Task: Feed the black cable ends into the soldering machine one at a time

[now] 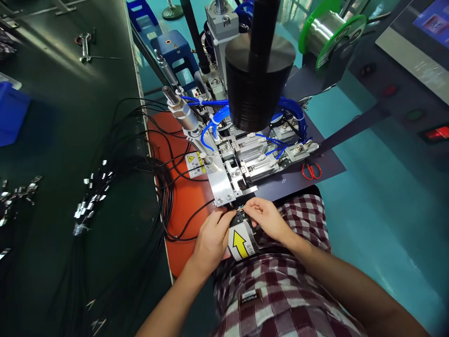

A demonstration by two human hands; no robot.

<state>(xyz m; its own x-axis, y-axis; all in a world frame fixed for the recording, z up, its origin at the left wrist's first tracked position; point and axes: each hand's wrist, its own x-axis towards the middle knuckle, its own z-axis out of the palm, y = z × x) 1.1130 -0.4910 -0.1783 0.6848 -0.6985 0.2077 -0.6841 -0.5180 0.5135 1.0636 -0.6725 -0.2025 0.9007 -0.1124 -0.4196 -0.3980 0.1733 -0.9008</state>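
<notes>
My left hand (211, 238) is closed at the front edge of the metal machine (224, 185), its thumb and forefinger pinched together. A black cable (189, 239) runs from the left into this hand. My right hand (268, 219) is closed too, its fingertips pinching something tiny beside the left fingertips, too small to make out. Both sets of fingertips meet over a small dark fixture (240, 217). Below it, between my hands, is a white plate with a yellow arrow (240, 244).
Black cables with shiny metal ends (93, 199) lie on the dark table (70, 126) and trail over the orange board (189, 215). Red scissors (311, 171) lie at the machine's right. A black nozzle (259, 84) hangs above it. A solder wire spool (328, 32) stands behind.
</notes>
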